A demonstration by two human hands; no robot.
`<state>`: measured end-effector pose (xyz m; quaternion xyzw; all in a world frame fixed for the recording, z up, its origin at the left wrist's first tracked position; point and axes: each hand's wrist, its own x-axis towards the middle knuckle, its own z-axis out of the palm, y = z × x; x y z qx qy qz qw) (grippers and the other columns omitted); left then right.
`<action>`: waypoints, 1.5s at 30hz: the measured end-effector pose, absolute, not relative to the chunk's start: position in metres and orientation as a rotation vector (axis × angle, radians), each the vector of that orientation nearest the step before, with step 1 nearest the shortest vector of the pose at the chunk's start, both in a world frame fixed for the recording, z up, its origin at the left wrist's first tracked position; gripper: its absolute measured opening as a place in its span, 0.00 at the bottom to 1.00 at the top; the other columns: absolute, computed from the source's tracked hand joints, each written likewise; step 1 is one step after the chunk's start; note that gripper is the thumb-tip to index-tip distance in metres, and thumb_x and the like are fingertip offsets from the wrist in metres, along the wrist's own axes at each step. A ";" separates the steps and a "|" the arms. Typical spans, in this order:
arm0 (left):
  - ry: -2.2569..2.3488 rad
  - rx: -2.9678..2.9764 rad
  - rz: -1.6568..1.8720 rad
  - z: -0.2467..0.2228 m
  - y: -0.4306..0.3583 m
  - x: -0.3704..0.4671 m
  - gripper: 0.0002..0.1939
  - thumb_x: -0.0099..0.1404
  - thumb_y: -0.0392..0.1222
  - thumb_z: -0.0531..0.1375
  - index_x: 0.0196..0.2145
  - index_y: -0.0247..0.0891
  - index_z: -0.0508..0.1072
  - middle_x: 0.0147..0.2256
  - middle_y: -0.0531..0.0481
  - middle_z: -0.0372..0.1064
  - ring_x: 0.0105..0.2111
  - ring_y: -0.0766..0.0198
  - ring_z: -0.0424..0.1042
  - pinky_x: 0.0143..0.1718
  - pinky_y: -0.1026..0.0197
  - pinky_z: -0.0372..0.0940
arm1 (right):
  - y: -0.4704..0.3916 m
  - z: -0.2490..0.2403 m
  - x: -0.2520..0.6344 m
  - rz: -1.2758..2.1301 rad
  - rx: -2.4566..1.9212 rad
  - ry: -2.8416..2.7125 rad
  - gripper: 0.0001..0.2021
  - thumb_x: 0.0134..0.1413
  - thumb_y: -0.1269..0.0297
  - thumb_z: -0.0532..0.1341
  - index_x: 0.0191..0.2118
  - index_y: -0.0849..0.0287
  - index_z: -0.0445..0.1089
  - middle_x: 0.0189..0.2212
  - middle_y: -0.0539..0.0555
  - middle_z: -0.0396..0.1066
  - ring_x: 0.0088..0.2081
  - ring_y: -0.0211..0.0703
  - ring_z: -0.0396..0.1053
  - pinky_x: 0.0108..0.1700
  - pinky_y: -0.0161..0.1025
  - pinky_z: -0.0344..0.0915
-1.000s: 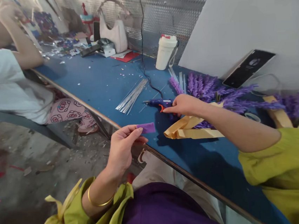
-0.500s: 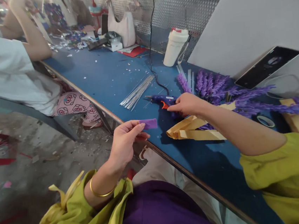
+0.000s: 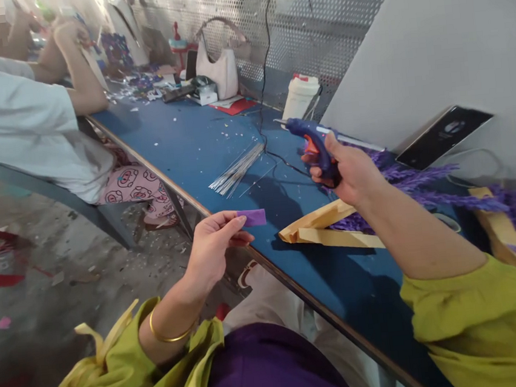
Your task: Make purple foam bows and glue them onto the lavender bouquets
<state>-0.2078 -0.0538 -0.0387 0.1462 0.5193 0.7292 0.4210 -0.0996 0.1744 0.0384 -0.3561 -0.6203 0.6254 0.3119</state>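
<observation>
Between the thumb and fingers of my left hand (image 3: 214, 240) is a small purple strip (image 3: 255, 217), its free end pointing right over the table edge. My right hand (image 3: 351, 169) grips a dark blue glue gun (image 3: 321, 145) with an orange trigger, held above the table with its nozzle pointing left and slightly up. Below it lies a folded yellow paper strip (image 3: 315, 221). Purple lavender-like flower stems (image 3: 425, 180) lie behind my right forearm, which partly hides them. A bundle of thin silvery wires (image 3: 237, 171) rests on the blue table (image 3: 180, 146).
A white lidded cup (image 3: 299, 95) stands by the perforated metal wall. A phone (image 3: 444, 137) leans against a white board. Farther off are a white handbag (image 3: 217, 69) and scattered scraps. A co-worker in a white shirt (image 3: 17, 113) sits at the left. A black cord (image 3: 266, 46) hangs down the wall.
My right hand has taken up the glue gun from the table and raised it, turning the nozzle upward. My left hand still pinches the purple strip. The view has shifted slightly.
</observation>
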 end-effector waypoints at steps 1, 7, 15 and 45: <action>1.301 0.369 1.825 -0.038 -0.053 -0.207 0.12 0.55 0.46 0.70 0.31 0.35 0.76 0.21 0.51 0.74 0.21 0.66 0.74 0.24 0.67 0.65 | 0.174 0.040 -0.097 1.594 -0.901 -1.641 0.11 0.61 0.57 0.62 0.32 0.59 0.71 0.29 0.52 0.77 0.18 0.31 0.64 0.19 0.30 0.63; 1.313 0.357 1.834 -0.031 -0.045 -0.206 0.13 0.53 0.46 0.71 0.30 0.34 0.77 0.20 0.50 0.74 0.20 0.66 0.73 0.24 0.67 0.67 | 0.163 0.046 -0.079 1.580 -0.623 -1.777 0.06 0.46 0.65 0.69 0.32 0.58 0.73 0.37 0.54 0.79 0.23 0.35 0.68 0.26 0.36 0.66; 1.327 0.382 1.905 -0.026 -0.042 -0.210 0.11 0.53 0.45 0.71 0.30 0.34 0.78 0.20 0.52 0.74 0.21 0.67 0.74 0.25 0.68 0.68 | 0.131 0.031 -0.043 1.500 -0.616 -2.066 0.11 0.55 0.52 0.66 0.39 0.52 0.75 0.32 0.50 0.77 0.22 0.39 0.69 0.26 0.40 0.67; 1.438 0.593 1.960 -0.025 -0.040 -0.200 0.06 0.60 0.41 0.67 0.33 0.35 0.81 0.25 0.51 0.77 0.23 0.68 0.75 0.27 0.68 0.71 | 0.098 0.021 -0.019 0.876 -0.409 -2.504 0.04 0.57 0.57 0.66 0.37 0.46 0.71 0.30 0.47 0.73 0.30 0.43 0.71 0.26 0.37 0.66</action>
